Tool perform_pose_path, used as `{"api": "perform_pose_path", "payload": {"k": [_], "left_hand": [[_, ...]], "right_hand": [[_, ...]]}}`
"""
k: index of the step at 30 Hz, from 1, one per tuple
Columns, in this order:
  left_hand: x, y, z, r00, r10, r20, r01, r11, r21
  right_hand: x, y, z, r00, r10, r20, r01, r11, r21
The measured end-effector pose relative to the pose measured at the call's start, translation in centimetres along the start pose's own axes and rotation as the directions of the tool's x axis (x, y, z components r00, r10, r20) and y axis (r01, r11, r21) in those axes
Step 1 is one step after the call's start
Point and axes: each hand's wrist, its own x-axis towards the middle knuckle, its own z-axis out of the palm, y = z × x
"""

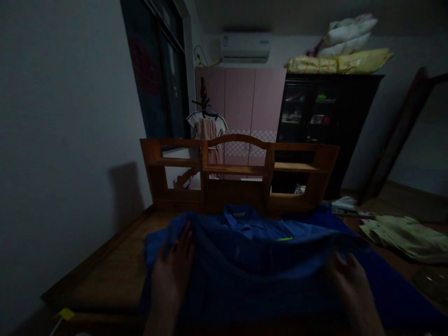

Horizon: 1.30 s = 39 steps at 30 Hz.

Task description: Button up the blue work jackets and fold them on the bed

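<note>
A blue collared shirt lies spread on a wooden bed surface in a dim room, collar toward the headboard. My left hand rests on the shirt's left side, fingers pressed on a raised fold of cloth. My right hand grips the fabric on the right side, fingers curled into the fold. A small yellow-green mark shows on the shirt's chest.
A wooden headboard with shelves stands behind the shirt. An olive-green garment lies at the right. Pink wardrobe, dark cabinet with bundles on top, and hanging clothes are at the back. A wall runs along the left.
</note>
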Motion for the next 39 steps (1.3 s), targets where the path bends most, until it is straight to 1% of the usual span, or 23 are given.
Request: {"api": "perform_pose_path", "payload": {"k": [1, 3, 4, 5, 6, 7, 8, 10, 13, 14, 15, 16, 17, 19, 20, 22, 24, 26, 28, 31, 34, 37, 39], "left_hand": [[1.9, 0.8, 1.0, 0.999, 0.037, 0.014, -0.035, 0.993, -0.113], [6.2, 1.8, 2.9, 0.997, 0.067, 0.033, -0.057, 0.967, -0.249], [8.4, 1.8, 3.8, 0.996, 0.031, 0.078, 0.005, 0.904, -0.426], [10.5, 1.4, 4.5, 0.992, -0.008, 0.126, 0.073, 0.852, -0.518], [12.3, 0.6, 5.1, 0.985, -0.051, 0.165, 0.130, 0.848, -0.513], [14.0, -0.4, 5.4, 0.980, -0.093, 0.177, 0.161, 0.894, -0.418], [15.3, -1.7, 5.6, 0.977, -0.118, 0.177, 0.163, 0.951, -0.264], [17.1, -4.4, 5.4, 0.975, -0.152, 0.159, 0.173, 0.977, -0.127], [18.2, -8.0, 3.9, 0.987, -0.122, 0.101, 0.118, 0.992, 0.046], [18.4, -8.9, 3.2, 0.992, -0.092, 0.091, 0.082, 0.990, 0.115], [18.5, -9.6, 2.6, 0.994, -0.056, 0.093, 0.038, 0.982, 0.188], [18.6, -10.2, 1.9, 0.994, -0.017, 0.108, -0.012, 0.965, 0.261], [18.7, -10.6, 1.4, 0.991, 0.022, 0.135, -0.066, 0.941, 0.333], [19.1, -11.3, 0.6, 0.976, 0.083, 0.200, -0.169, 0.870, 0.463], [19.3, -11.4, 0.4, 0.967, 0.105, 0.233, -0.214, 0.828, 0.518], [20.1, -11.6, 0.5, 0.947, 0.131, 0.292, -0.289, 0.742, 0.605], [21.2, -11.4, 1.0, 0.926, 0.134, 0.353, -0.349, 0.659, 0.666], [22.7, -11.0, 1.6, 0.904, 0.108, 0.414, -0.395, 0.582, 0.711], [24.1, -10.4, 2.2, 0.883, 0.065, 0.465, -0.430, 0.509, 0.746], [25.9, -9.5, 2.7, 0.858, 0.020, 0.514, -0.475, 0.413, 0.777], [27.3, -8.6, 2.3, 0.837, -0.004, 0.548, -0.513, 0.347, 0.786], [28.3, -7.4, 1.3, 0.820, -0.025, 0.571, -0.536, 0.313, 0.784], [28.6, -6.5, 0.9, 0.829, 0.022, 0.559, -0.540, 0.294, 0.789]], "right_hand": [[1.3, -0.2, 0.9, 0.999, 0.042, 0.013, -0.043, 0.996, 0.084], [4.4, 0.0, 3.1, 0.990, 0.136, 0.045, -0.143, 0.958, 0.250], [6.1, 0.4, 4.2, 0.983, 0.177, 0.054, -0.185, 0.926, 0.328], [7.7, 1.1, 5.2, 0.979, 0.194, 0.059, -0.203, 0.927, 0.315], [9.3, 1.9, 5.9, 0.977, 0.208, 0.046, -0.213, 0.940, 0.268], [10.6, 2.8, 6.5, 0.976, 0.217, 0.032, -0.218, 0.946, 0.238], [11.7, 3.7, 6.7, 0.974, 0.224, 0.020, -0.224, 0.952, 0.207], [13.0, 5.6, 6.5, 0.973, 0.233, 0.001, -0.230, 0.960, 0.161], [13.4, 7.8, 4.9, 0.973, 0.229, -0.004, -0.227, 0.967, 0.118], [13.4, 8.3, 4.3, 0.979, 0.205, 0.006, -0.205, 0.976, 0.079], [13.5, 8.8, 3.8, 0.989, 0.149, 0.022, -0.148, 0.989, -0.021], [13.6, 9.1, 3.5, 0.996, 0.068, 0.050, -0.058, 0.984, -0.170], [13.7, 9.4, 3.3, 0.995, -0.020, 0.093, 0.051, 0.940, -0.337], [14.2, 9.8, 3.4, 0.968, -0.158, 0.194, 0.245, 0.758, -0.605], [14.5, 9.9, 3.7, 0.954, -0.194, 0.229, 0.300, 0.672, -0.677], [15.0, 9.8, 4.7, 0.929, -0.235, 0.286, 0.370, 0.546, -0.752], [15.6, 9.3, 6.0, 0.884, -0.252, 0.394, 0.464, 0.372, -0.804], [16.3, 8.7, 7.2, 0.826, -0.208, 0.524, 0.559, 0.186, -0.808], [17.1, 8.1, 7.9, 0.777, -0.115, 0.619, 0.625, 0.021, -0.781], [18.1, 7.5, 7.7, 0.744, 0.000, 0.668, 0.658, -0.171, -0.733], [19.1, 7.0, 6.3, 0.733, 0.035, 0.679, 0.658, -0.285, -0.697], [20.3, 6.4, 4.8, 0.715, -0.004, 0.699, 0.627, -0.439, -0.644], [21.1, 6.2, 4.5, 0.709, -0.076, 0.701, 0.567, -0.531, -0.630]]}}
